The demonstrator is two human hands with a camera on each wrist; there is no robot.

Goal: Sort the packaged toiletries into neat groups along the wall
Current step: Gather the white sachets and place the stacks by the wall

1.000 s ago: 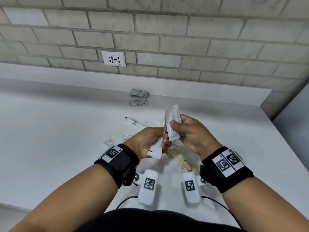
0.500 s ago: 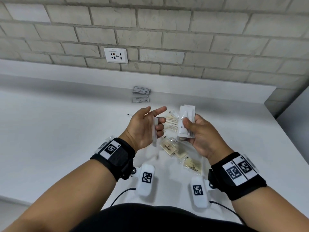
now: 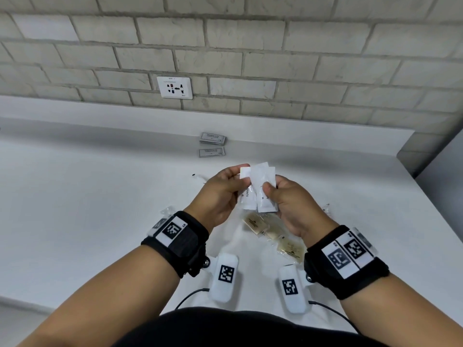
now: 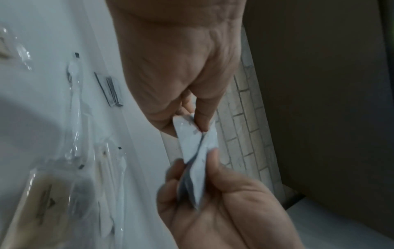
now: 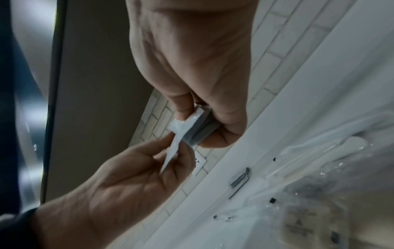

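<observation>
Both hands are held together above the white counter (image 3: 100,209). My left hand (image 3: 236,177) pinches one white toothpaste sachet (image 3: 246,196) by its top, thumb and fingers curled on it. My right hand (image 3: 270,190) grips a small stack of the same white sachets (image 3: 263,181), with the thumb across its front. The single sachet lies against the left side of the stack. In the left wrist view the left hand (image 4: 197,124) pinches the sachet (image 4: 192,134) above the right hand. The right wrist view shows the right hand (image 5: 200,128) clamping the stack (image 5: 199,124).
Two piles of grey sachets (image 3: 212,139) lie by the wall ledge below a socket (image 3: 174,87). Tan wrapped packets (image 3: 255,222) lie on the counter under my hands. A clear-wrapped toothbrush (image 3: 199,177) sits behind the left hand, and a clear packet (image 3: 166,212) by the left wrist.
The hands were apart half a second ago, the left one holding a single sachet. They have come together, and that sachet now lies against the right hand's stack.
</observation>
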